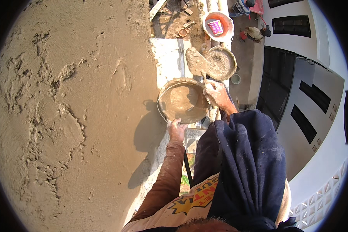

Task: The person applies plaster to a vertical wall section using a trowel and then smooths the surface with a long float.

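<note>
Bright sunlight falls on the rough, brown plastered wall [92, 162] at left, and dark shadows lie across it. Over to the right I see a white building [315, 162] with narrow dark windows [292, 26], a pale lattice screen [324, 193] and grey paving [242, 58] alongside.

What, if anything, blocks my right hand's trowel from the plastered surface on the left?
Nothing visible: straight left, only a pale strip shows between the trowel and the plastered surface; the bucket sits nearer your body.
</note>
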Action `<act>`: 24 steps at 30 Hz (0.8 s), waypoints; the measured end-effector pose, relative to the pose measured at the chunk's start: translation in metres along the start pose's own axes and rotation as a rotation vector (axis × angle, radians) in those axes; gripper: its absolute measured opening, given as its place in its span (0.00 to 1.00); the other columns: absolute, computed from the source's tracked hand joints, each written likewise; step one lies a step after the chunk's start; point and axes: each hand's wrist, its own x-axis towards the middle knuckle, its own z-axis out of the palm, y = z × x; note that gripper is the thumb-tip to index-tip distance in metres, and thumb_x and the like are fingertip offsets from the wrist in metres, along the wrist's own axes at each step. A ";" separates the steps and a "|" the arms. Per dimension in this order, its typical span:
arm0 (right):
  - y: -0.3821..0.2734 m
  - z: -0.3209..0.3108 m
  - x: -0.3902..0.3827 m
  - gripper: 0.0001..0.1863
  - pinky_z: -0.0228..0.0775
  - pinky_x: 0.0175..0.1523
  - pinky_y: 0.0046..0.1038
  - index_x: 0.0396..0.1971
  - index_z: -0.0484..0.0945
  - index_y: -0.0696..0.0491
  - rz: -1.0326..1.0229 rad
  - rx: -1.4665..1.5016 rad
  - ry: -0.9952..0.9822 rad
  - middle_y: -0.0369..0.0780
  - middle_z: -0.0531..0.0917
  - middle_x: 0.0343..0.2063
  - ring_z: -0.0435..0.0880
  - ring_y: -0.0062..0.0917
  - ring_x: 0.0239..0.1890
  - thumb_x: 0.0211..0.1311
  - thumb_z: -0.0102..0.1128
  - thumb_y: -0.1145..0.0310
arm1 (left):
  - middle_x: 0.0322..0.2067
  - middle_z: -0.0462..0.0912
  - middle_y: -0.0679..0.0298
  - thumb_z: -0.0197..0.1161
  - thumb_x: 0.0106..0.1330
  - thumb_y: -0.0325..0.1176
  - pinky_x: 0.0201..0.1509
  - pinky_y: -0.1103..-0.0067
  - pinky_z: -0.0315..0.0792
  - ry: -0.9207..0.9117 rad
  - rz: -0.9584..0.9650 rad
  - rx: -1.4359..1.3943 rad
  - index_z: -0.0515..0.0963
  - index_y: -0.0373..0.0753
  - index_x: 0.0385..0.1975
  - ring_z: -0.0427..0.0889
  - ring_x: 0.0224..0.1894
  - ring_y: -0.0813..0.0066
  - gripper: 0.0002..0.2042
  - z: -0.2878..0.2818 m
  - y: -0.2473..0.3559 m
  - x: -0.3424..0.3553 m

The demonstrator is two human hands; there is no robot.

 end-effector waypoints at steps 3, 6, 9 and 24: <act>0.010 0.023 0.028 0.19 0.73 0.31 0.25 0.51 0.77 0.61 -0.084 -0.034 0.252 0.38 0.81 0.25 0.80 0.22 0.24 0.62 0.60 0.68 | 0.50 0.76 0.56 0.56 0.61 0.26 0.55 0.52 0.74 -0.001 -0.001 -0.009 0.67 0.42 0.58 0.79 0.48 0.49 0.23 -0.001 -0.008 -0.015; 0.046 0.070 0.091 0.19 0.75 0.38 0.31 0.52 0.77 0.59 -0.736 -0.625 0.702 0.35 0.80 0.26 0.80 0.22 0.27 0.64 0.60 0.68 | 0.49 0.75 0.57 0.56 0.61 0.23 0.50 0.52 0.79 0.055 -0.023 -0.025 0.66 0.43 0.58 0.80 0.48 0.50 0.23 -0.010 -0.018 -0.019; 0.043 0.153 0.138 0.18 0.76 0.43 0.32 0.51 0.75 0.58 -0.417 -0.759 0.560 0.39 0.81 0.31 0.81 0.24 0.31 0.63 0.61 0.68 | 0.50 0.75 0.58 0.55 0.61 0.22 0.49 0.51 0.78 -0.020 -0.031 -0.097 0.65 0.45 0.59 0.80 0.48 0.49 0.24 -0.051 -0.040 -0.005; 0.016 -0.022 -0.096 0.16 0.76 0.35 0.30 0.43 0.81 0.58 -0.038 -1.022 -0.286 0.39 0.84 0.27 0.81 0.25 0.27 0.57 0.63 0.65 | 0.44 0.76 0.58 0.61 0.60 0.24 0.38 0.64 0.82 0.080 0.047 0.164 0.67 0.40 0.53 0.81 0.35 0.62 0.21 -0.013 -0.021 -0.036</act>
